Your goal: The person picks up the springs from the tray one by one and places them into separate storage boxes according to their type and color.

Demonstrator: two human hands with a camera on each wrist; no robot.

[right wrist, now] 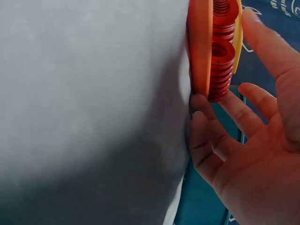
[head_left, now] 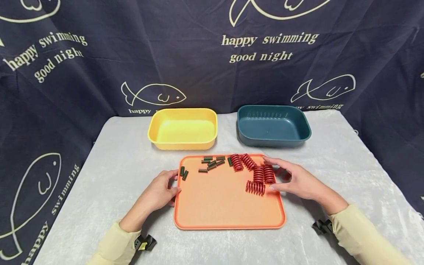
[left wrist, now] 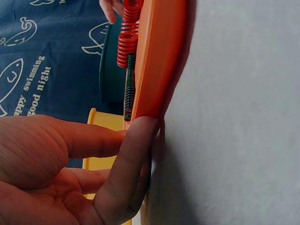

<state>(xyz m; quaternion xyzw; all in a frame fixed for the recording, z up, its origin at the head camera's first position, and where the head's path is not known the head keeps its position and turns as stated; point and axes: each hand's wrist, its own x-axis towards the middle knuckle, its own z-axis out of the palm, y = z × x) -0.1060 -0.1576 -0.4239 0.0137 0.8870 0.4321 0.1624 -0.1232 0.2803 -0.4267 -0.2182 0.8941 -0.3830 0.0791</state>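
Observation:
An orange tray (head_left: pixel 225 206) lies on the table with red coil springs (head_left: pixel 258 175) grouped at its right and several small dark green springs (head_left: pixel 185 175) along its far and left parts. My left hand (head_left: pixel 162 189) grips the tray's left edge, thumb at the rim. In the left wrist view, the left hand's fingers (left wrist: pixel 133 150) close against that rim. At the right edge is my right hand (head_left: pixel 298 180), its fingers spread and thumb beside the red springs. The right wrist view shows some of its fingertips (right wrist: pixel 199 103) at the tray's outer side, thumb held apart.
Behind the tray stand a yellow bin (head_left: pixel 182 145) on the left and a dark teal bin (head_left: pixel 274 142) on the right. A pale grey cloth (head_left: pixel 109 176) covers the table. Dark blue printed fabric (head_left: pixel 198 66) hangs behind and at both sides.

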